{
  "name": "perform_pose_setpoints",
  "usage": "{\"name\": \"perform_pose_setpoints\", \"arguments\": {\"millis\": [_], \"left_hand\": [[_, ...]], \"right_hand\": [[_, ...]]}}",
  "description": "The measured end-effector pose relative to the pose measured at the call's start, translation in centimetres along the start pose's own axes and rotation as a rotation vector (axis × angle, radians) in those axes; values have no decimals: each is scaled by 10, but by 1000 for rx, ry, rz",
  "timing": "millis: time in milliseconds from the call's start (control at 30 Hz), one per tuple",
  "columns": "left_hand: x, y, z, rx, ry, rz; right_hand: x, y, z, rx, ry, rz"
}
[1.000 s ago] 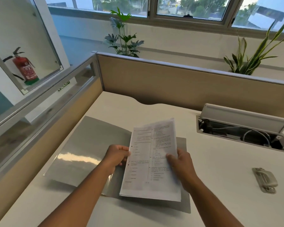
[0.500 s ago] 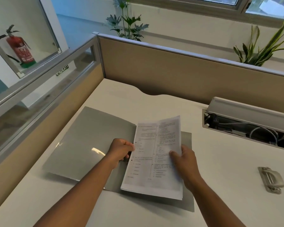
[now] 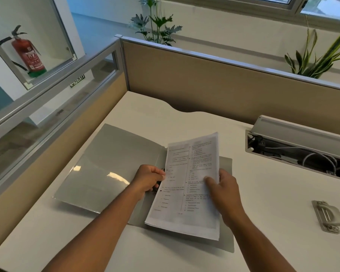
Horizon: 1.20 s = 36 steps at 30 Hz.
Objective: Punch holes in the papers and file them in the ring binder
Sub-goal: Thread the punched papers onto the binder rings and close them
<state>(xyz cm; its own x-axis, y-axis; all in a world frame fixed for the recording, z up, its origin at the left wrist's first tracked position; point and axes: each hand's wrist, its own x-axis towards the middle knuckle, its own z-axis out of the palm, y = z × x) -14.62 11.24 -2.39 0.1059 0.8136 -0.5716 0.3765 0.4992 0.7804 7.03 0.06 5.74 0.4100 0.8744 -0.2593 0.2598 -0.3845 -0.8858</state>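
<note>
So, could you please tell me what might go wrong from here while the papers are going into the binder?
The left hand covers the ring area, so the holes along the papers' left edge may miss the rings unseen. The stack is thick and lifted off the open binder, gripped only at its edges by both hands; the right hand could let sheets fan or slip out of alignment.

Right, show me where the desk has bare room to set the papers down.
Free: the strip between the binder and the partition, and the stretch between the papers and the hole punch. Crowded: the centre, with both hands on the papers, and the open cable tray at far right.
</note>
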Motion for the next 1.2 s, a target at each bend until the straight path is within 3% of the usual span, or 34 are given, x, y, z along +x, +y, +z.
{"name": "perform_pose_setpoints", "arguments": {"millis": [267,1200], "left_hand": [[1,1,-3,46,-63,19],[-9,7,5,-87,46,40]], "right_hand": [[-2,1,0,70,13,67],[2,-12,5,63,34,70]]}}
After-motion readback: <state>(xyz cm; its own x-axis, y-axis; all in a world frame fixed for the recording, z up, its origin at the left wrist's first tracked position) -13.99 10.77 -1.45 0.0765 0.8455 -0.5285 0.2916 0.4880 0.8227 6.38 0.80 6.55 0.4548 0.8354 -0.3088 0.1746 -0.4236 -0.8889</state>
